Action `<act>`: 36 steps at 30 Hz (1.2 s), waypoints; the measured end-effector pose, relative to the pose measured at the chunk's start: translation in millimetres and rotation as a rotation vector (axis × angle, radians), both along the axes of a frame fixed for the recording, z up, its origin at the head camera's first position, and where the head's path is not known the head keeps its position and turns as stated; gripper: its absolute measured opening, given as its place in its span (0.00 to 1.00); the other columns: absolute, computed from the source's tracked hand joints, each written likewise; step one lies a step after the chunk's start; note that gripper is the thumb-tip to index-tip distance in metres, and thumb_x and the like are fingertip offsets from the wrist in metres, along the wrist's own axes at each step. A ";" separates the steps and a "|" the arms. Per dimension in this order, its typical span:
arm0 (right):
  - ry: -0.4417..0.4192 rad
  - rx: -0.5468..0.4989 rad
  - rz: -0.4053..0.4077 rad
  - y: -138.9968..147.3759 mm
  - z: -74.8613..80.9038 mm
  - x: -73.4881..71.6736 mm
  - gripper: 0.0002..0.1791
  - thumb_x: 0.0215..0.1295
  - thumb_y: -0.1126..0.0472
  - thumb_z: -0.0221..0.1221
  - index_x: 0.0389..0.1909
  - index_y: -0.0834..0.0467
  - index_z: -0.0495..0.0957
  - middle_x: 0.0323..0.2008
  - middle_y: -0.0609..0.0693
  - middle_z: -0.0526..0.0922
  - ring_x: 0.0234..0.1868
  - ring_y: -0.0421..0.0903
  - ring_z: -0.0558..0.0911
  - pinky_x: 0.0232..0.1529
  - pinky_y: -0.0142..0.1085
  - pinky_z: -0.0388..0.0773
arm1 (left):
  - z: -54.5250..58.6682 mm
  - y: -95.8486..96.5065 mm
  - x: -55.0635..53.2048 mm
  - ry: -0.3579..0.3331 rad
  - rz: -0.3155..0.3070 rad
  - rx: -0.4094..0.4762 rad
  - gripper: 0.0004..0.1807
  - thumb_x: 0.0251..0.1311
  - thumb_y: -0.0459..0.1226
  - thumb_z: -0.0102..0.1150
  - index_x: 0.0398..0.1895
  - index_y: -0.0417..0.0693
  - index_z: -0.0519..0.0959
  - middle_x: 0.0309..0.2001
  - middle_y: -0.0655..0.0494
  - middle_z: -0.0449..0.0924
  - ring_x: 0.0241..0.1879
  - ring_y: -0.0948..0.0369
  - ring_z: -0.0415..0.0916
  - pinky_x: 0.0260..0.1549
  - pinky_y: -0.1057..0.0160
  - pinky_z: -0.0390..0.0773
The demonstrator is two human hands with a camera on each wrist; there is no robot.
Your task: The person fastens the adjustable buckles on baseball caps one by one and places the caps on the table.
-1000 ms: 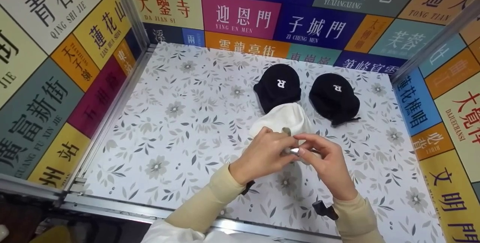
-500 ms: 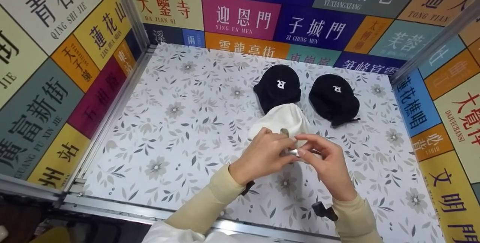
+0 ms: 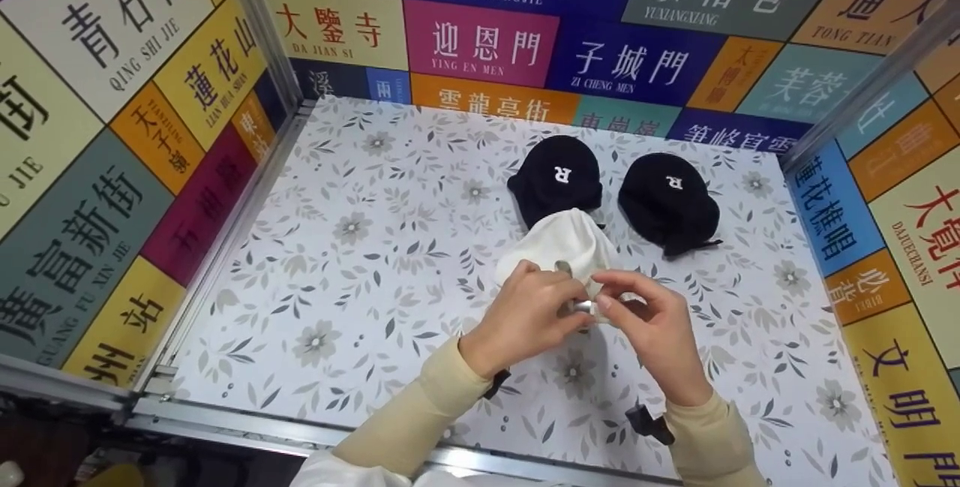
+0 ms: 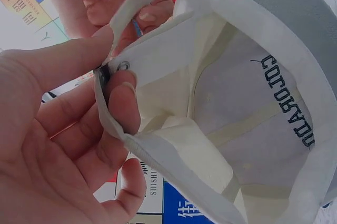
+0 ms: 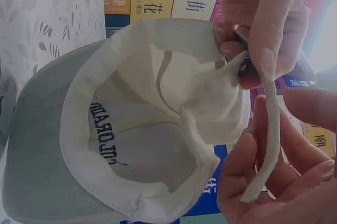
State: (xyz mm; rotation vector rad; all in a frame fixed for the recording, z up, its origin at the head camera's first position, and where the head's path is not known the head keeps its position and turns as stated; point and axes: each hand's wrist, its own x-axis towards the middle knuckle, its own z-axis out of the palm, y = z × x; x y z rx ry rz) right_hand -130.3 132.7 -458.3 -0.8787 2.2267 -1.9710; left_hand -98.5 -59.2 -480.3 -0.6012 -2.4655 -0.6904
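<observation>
A white baseball cap [image 3: 551, 235] with a grey-green brim [image 5: 45, 134] is held up, its inside toward both wrist cameras. Dark stitched letters [image 4: 287, 100] show inside its front. My left hand [image 3: 521, 314] pinches the back of the cap at the dark buckle [image 4: 103, 78] of its closure, thumb against fingers. From there a loose white strap [image 5: 272, 140] curves out with its end free. My right hand [image 3: 660, 333] is close beside the left, the strap passing across its fingers [image 5: 239, 155]. Its thumb [image 5: 310, 108] stands apart from the strap.
Two black caps [image 3: 559, 175] [image 3: 664, 198], each with a white letter R, lie beyond the white cap on a floral tabletop [image 3: 352, 269]. Printed panels [image 3: 480, 37] wall in the back and sides. A metal rail [image 3: 247, 427] runs along the near edge.
Both hands stay almost in place, still close together. The white cap has shifted slightly left, and the right thumb has eased off the strap. The head view has tilted a little.
</observation>
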 end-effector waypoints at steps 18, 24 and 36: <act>0.006 0.030 0.043 -1.5 -1.1 0.8 0.21 0.59 0.76 0.67 0.55 0.67 0.80 0.32 0.65 0.83 0.31 0.52 0.84 0.34 0.34 0.81 | 3.2 3.7 -2.7 0.042 -0.034 0.027 0.07 0.57 0.44 0.73 0.36 0.57 0.84 0.30 0.69 0.82 0.28 0.69 0.75 0.34 0.63 0.66; -0.041 0.021 0.037 -3.7 1.1 0.6 0.22 0.58 0.77 0.66 0.55 0.69 0.79 0.32 0.67 0.83 0.30 0.51 0.83 0.31 0.32 0.79 | 3.9 2.7 -3.7 0.057 -0.034 0.010 0.09 0.57 0.46 0.73 0.38 0.57 0.84 0.33 0.69 0.82 0.31 0.70 0.75 0.34 0.64 0.66; -0.035 0.012 0.031 -3.8 5.1 0.2 0.23 0.58 0.79 0.65 0.57 0.68 0.79 0.30 0.68 0.82 0.29 0.52 0.83 0.32 0.33 0.79 | 3.9 -0.4 -3.8 0.072 -0.023 0.013 0.09 0.55 0.45 0.75 0.35 0.54 0.87 0.34 0.63 0.75 0.30 0.65 0.74 0.36 0.63 0.69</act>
